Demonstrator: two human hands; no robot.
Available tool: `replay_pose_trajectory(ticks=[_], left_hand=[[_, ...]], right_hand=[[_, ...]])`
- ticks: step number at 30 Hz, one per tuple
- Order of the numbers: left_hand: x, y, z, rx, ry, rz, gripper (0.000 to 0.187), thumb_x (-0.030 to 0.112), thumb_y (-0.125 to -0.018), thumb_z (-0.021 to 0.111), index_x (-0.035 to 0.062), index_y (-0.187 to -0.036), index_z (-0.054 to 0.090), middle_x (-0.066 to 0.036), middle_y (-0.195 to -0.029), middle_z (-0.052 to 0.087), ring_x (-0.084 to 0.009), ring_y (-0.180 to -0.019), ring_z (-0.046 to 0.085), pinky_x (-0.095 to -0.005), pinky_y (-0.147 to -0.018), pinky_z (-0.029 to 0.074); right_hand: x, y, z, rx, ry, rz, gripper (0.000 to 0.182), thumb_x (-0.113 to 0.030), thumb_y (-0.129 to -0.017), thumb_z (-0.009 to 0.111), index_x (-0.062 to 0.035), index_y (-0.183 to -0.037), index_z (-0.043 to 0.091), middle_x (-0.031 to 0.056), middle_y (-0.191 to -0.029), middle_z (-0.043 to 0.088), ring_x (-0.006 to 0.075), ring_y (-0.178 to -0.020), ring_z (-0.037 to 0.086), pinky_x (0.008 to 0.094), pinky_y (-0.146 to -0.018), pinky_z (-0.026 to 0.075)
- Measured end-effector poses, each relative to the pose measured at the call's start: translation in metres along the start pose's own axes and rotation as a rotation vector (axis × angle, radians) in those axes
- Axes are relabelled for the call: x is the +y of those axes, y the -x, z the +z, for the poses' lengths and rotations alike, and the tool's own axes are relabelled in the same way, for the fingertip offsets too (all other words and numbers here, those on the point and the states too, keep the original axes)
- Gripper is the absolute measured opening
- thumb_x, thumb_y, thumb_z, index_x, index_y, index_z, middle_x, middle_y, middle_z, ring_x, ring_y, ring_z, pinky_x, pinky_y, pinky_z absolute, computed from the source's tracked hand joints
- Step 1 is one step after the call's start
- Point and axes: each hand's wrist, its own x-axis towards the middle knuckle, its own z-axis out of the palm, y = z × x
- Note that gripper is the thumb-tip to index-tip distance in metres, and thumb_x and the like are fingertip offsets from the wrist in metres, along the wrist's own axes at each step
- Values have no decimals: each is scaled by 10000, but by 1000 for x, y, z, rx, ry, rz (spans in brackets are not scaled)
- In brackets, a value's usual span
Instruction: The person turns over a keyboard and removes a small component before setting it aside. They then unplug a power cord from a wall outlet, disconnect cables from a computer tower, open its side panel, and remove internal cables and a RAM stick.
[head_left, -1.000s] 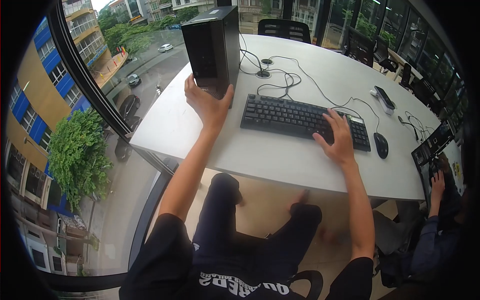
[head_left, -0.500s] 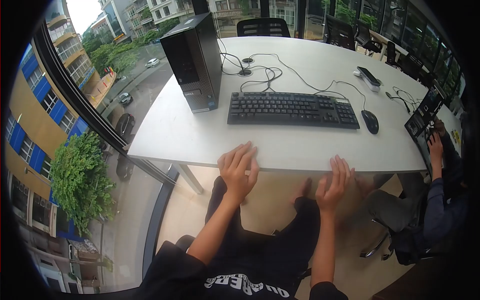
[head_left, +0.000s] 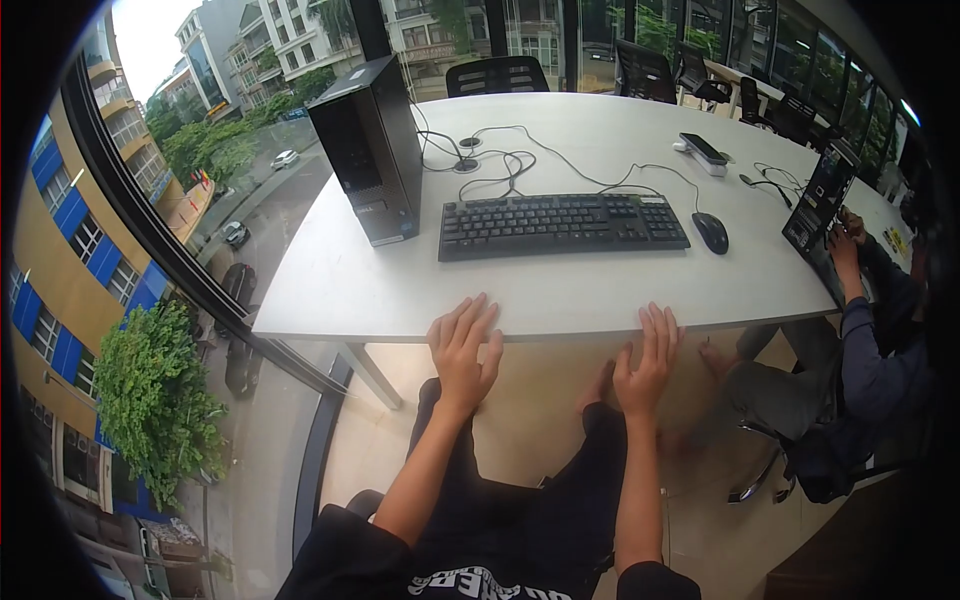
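Observation:
My left hand [head_left: 463,350] rests its fingers on the near edge of the white table [head_left: 400,290], spread and holding nothing. Farther right, my right hand [head_left: 648,362] touches the same edge with its fingertips, fingers stretched out and empty. Beyond both hands lies a black keyboard [head_left: 565,226], with a black mouse [head_left: 711,233] at its right. A black Dell computer tower [head_left: 372,150] stands upright at the keyboard's left.
Loose cables [head_left: 520,170] lie behind the keyboard. A phone [head_left: 703,148] sits on a white object. At the right, a seated person [head_left: 880,350] has hands at a dark panel [head_left: 822,205]. Chairs [head_left: 497,76] stand behind the table.
The head view has shifted, so the tower, keyboard and mouse appear farther left and slightly lower. My right hand's fingers are straighter; both hands stay at the table edge.

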Motion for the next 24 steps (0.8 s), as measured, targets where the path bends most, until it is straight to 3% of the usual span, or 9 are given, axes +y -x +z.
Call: replay_pose_trajectory(ticks=[10, 24], left_hand=[[-4, 2, -8, -23, 35, 26, 411, 210, -869, 760, 84, -1255, 698, -78, -1372, 651, -273, -1276, 575, -425, -1081, 354], [-13, 4, -14, -27, 111, -6, 326, 181, -904, 765, 130, -1225, 732, -56, -1335, 684, -259, -1300, 588, -441, -1084, 403]], right_hand=[[-16, 11, 10, 67, -5, 69, 594, -11, -824, 591, -32, -1415, 538, 146, -1523, 485, 410, -1481, 358, 516, -1190, 315], [-20, 14, 28, 148, 45, 21, 623, 36, -840, 563, -20, -1456, 490, 170, -1523, 478, 415, -1497, 336, 539, -1211, 299]])
